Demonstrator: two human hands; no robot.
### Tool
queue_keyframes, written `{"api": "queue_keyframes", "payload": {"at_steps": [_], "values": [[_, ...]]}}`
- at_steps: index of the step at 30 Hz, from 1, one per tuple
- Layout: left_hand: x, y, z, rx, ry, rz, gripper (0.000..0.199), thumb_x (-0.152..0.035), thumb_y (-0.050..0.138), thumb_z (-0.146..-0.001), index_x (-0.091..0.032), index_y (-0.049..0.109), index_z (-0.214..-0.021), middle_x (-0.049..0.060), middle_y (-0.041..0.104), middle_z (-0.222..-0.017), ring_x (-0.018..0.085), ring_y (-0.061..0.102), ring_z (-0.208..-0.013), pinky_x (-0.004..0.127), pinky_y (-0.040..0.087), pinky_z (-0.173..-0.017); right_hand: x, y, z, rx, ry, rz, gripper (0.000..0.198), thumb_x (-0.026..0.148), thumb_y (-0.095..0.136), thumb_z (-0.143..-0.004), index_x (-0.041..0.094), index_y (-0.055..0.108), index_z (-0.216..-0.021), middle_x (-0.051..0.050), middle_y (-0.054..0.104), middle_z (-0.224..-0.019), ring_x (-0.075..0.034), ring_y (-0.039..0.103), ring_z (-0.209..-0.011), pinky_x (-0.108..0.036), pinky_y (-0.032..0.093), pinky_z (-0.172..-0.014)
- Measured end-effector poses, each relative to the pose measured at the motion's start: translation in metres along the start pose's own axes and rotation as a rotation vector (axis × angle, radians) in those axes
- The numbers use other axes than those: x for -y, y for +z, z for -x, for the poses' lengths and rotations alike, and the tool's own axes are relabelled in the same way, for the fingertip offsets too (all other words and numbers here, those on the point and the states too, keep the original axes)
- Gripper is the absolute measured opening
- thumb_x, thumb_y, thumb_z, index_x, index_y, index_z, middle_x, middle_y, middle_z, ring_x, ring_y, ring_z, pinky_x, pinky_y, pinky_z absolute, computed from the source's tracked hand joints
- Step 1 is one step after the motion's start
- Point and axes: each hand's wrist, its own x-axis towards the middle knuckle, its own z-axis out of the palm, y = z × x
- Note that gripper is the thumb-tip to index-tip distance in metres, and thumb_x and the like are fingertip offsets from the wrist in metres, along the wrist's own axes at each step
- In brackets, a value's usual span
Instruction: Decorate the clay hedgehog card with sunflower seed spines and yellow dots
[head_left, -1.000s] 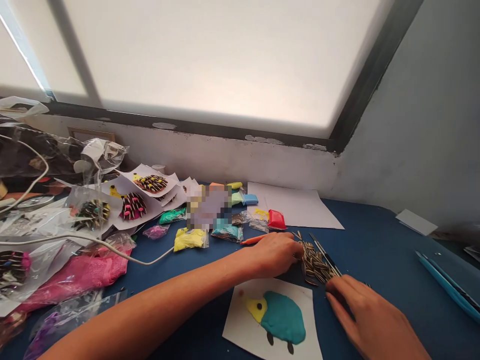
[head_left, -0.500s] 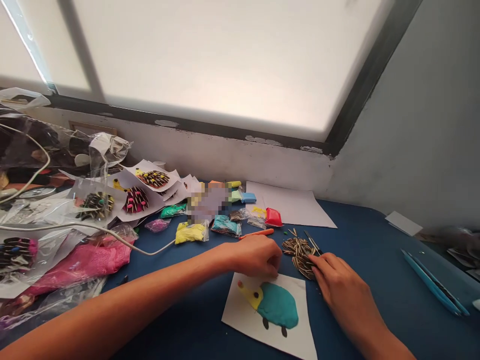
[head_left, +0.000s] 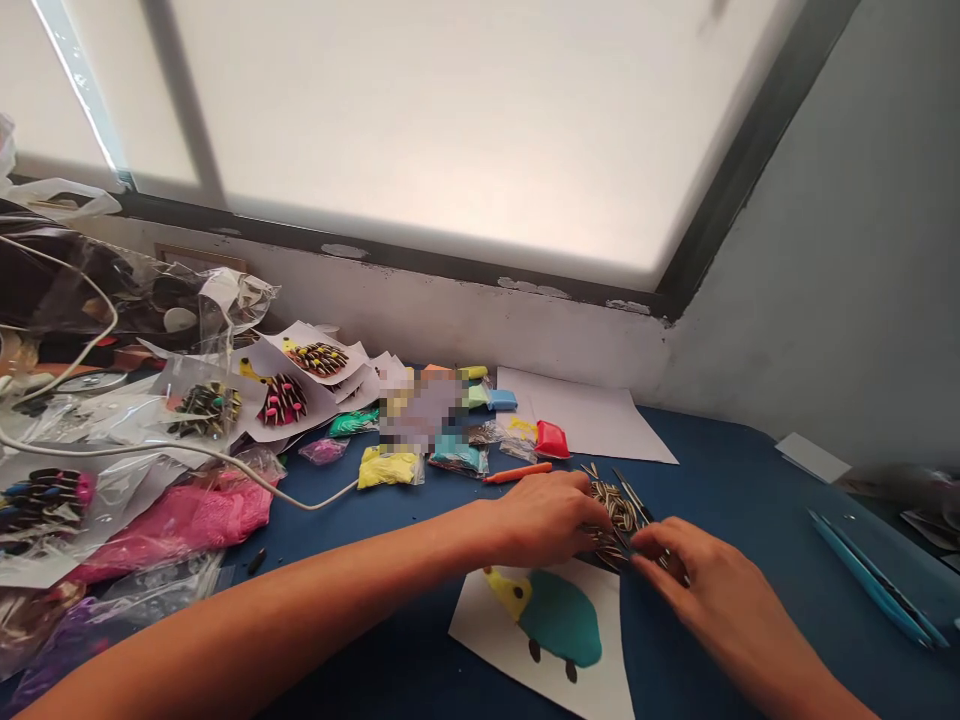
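Striped sunflower seeds (head_left: 616, 508) lie in a heap between my two hands. My left hand (head_left: 551, 515) reaches over the heap's left side, fingers curled downward and their tips hidden. At the heap's right edge, my right hand (head_left: 694, 570) has thumb and forefinger brought close together, with a few seeds showing between its fingers. Below them is a white card (head_left: 547, 690) bearing a clay hedgehog with a teal body (head_left: 566, 615), yellow head and dark feet. Part of the card's top edge is covered by my left hand.
Dark-handled scissors or tweezers (head_left: 631, 492) lie beside the heap. An orange pen (head_left: 517, 473), a red clay packet (head_left: 551, 439) and a yellow clay bag (head_left: 390, 467) are behind. Finished hedgehog cards (head_left: 319, 358) pile up left. Blue tweezers (head_left: 874, 580) lie at right.
My left hand has moved right, from above the card onto the seeds. My right hand has drawn slightly back to the right from the heap. The view has shifted slightly.
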Motion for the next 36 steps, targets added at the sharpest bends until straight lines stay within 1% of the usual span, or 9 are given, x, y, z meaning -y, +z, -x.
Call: {"api": "queue_keyframes", "payload": {"at_steps": [5,11,14,17,20,25,30,32,36], "values": [[0.012,0.008,-0.010,0.005,-0.020,-0.095,0.016,-0.020,0.054,-0.088,-0.021,0.070,-0.090,0.004,0.059,-0.090,0.017,0.058,-0.082,0.027,0.041,-0.067,0.003,0.010,0.004,0.049,0.016,-0.015,0.028,0.034,0.047,-0.092,0.028,0.068,-0.075,0.000,0.068,-0.072,-0.015,0.066,-0.055,-0.023,0.048,-0.046],[0.023,0.006,-0.003,-0.084,-0.085,-0.091,0.020,-0.018,0.055,-0.088,-0.021,0.071,-0.099,0.006,0.060,-0.099,0.020,0.057,-0.097,0.028,0.043,-0.072,0.000,0.013,0.000,-0.010,0.069,0.007,0.029,0.037,0.041,-0.095,0.025,0.067,-0.093,-0.004,0.071,-0.087,-0.017,0.068,-0.064,-0.027,0.052,-0.055],[0.012,0.004,-0.003,-0.115,-0.019,-0.094,0.015,-0.020,0.058,-0.088,-0.020,0.072,-0.094,0.006,0.061,-0.096,0.020,0.056,-0.098,0.029,0.043,-0.079,-0.006,0.004,0.002,0.006,0.099,0.031,0.027,0.039,0.046,-0.091,0.027,0.067,-0.080,-0.001,0.070,-0.074,-0.016,0.065,-0.053,-0.027,0.046,-0.045],[-0.001,0.004,-0.006,-0.057,0.106,-0.050,0.015,-0.030,0.062,-0.089,-0.021,0.072,-0.096,0.004,0.061,-0.092,0.017,0.056,-0.088,0.027,0.043,-0.076,-0.010,-0.001,0.006,0.044,0.113,0.048,0.026,0.039,0.051,-0.086,0.028,0.065,-0.068,0.001,0.066,-0.062,-0.016,0.062,-0.045,-0.025,0.038,-0.037],[-0.003,0.009,-0.011,0.010,0.175,-0.068,0.015,-0.032,0.064,-0.087,-0.022,0.073,-0.093,0.004,0.060,-0.091,0.017,0.057,-0.083,0.027,0.041,-0.070,-0.007,0.001,0.008,0.075,0.101,0.048,0.026,0.036,0.050,-0.086,0.028,0.064,-0.065,0.002,0.066,-0.060,-0.016,0.062,-0.046,-0.024,0.038,-0.038],[0.017,0.015,-0.014,-0.062,0.061,-0.115,0.018,-0.018,0.053,-0.090,-0.019,0.071,-0.086,0.005,0.063,-0.090,0.018,0.059,-0.084,0.027,0.041,-0.069,0.000,0.010,0.005,0.049,0.083,0.058,0.028,0.034,0.044,-0.089,0.026,0.063,-0.070,0.000,0.066,-0.066,-0.016,0.062,-0.049,-0.026,0.040,-0.041],[0.023,-0.001,-0.008,-0.099,-0.058,-0.051,0.020,-0.016,0.053,-0.087,-0.020,0.071,-0.095,0.006,0.068,-0.096,0.019,0.061,-0.090,0.027,0.044,-0.072,0.001,0.012,0.005,-0.021,0.091,0.045,0.032,0.037,0.037,-0.095,0.025,0.067,-0.092,-0.003,0.072,-0.082,-0.018,0.068,-0.061,-0.028,0.048,-0.049],[0.020,-0.009,-0.004,-0.055,-0.080,0.019,0.019,-0.015,0.054,-0.085,-0.019,0.071,-0.091,0.003,0.069,-0.092,0.016,0.061,-0.082,0.025,0.043,-0.068,0.001,0.009,0.004,-0.037,0.096,0.032,0.033,0.039,0.037,-0.095,0.025,0.067,-0.091,-0.004,0.072,-0.082,-0.018,0.068,-0.060,-0.028,0.048,-0.049],[0.014,-0.018,0.005,0.154,-0.039,0.116,0.009,-0.018,0.060,-0.080,-0.019,0.069,-0.080,-0.001,0.068,-0.076,0.013,0.058,-0.068,0.023,0.039,-0.060,0.005,0.005,0.003,0.000,0.073,-0.017,0.034,0.043,0.042,-0.095,0.027,0.067,-0.079,0.001,0.068,-0.070,-0.014,0.061,-0.049,-0.025,0.046,-0.045]]}}
